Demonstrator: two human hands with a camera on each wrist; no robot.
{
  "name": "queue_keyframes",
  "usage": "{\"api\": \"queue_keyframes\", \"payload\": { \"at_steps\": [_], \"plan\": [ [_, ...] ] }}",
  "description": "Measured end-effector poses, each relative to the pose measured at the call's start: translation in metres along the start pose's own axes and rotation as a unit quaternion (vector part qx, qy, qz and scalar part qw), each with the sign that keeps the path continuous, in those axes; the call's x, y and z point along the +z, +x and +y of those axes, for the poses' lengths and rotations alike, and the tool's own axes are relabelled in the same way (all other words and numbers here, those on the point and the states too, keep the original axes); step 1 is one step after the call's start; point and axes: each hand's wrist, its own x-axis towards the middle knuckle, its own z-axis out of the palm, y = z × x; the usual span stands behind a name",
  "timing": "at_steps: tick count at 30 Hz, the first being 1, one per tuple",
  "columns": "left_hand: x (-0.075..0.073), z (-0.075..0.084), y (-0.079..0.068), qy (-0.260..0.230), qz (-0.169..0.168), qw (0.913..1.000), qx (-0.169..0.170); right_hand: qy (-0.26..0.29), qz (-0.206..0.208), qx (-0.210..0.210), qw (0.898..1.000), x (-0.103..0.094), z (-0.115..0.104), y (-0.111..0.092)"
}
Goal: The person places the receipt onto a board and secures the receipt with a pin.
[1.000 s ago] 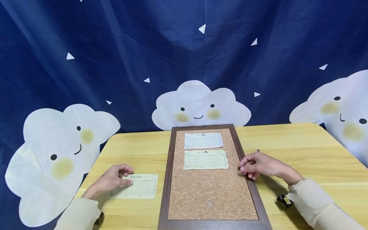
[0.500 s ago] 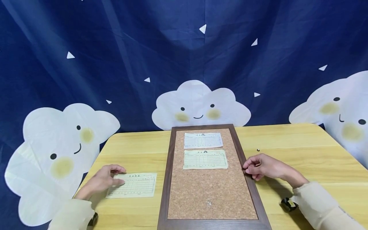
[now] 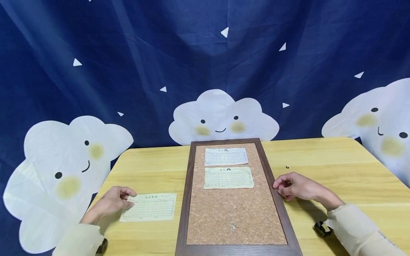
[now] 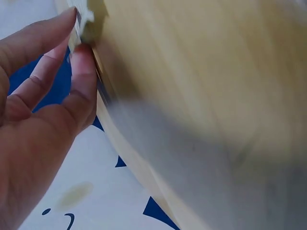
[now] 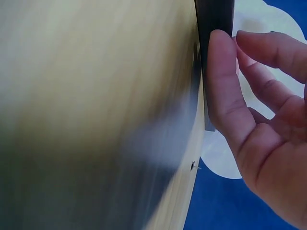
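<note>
My left hand [image 3: 112, 201] is at the left edge of a pale green printed form slip [image 3: 152, 208] on the table, its thumb and fingertips over the slip's left part with a gap between them. My right hand [image 3: 298, 186] is bent loosely at the right side of a cork board [image 3: 237, 215] in a dark brown frame [image 3: 267, 163]. In the right wrist view its thumb [image 5: 223, 62] lies against the frame's side. On the board's upper half are a whitish form slip [image 3: 225, 157] and, below it, a pale green form slip [image 3: 228, 179], each with a small dark spot at its top.
A small pin [image 3: 287, 166] lies on the wooden table [image 3: 326, 156] beyond my right hand. A pale scuff [image 3: 232, 226] marks the lower cork. Behind the table hangs a dark blue curtain [image 3: 192, 53] printed with white clouds.
My left hand has slid left across the loose slip toward its left edge. My right hand has drawn back to the right, from over the frame to its side.
</note>
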Motion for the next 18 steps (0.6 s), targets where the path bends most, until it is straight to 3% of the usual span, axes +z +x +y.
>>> {"api": "queue_keyframes", "payload": {
  "at_steps": [5, 18],
  "plan": [
    [0.0015, -0.0007, 0.0011, -0.02, 0.0, 0.9998, -0.007, 0.0, -0.001, 0.001, 1.0, 0.0, 0.0018, -0.0002],
    [-0.0017, 0.0056, 0.004, -0.044, -0.012, 0.9988, 0.018, -0.005, 0.004, 0.005, 1.0, -0.0002, 0.001, 0.0005]
  ]
}}
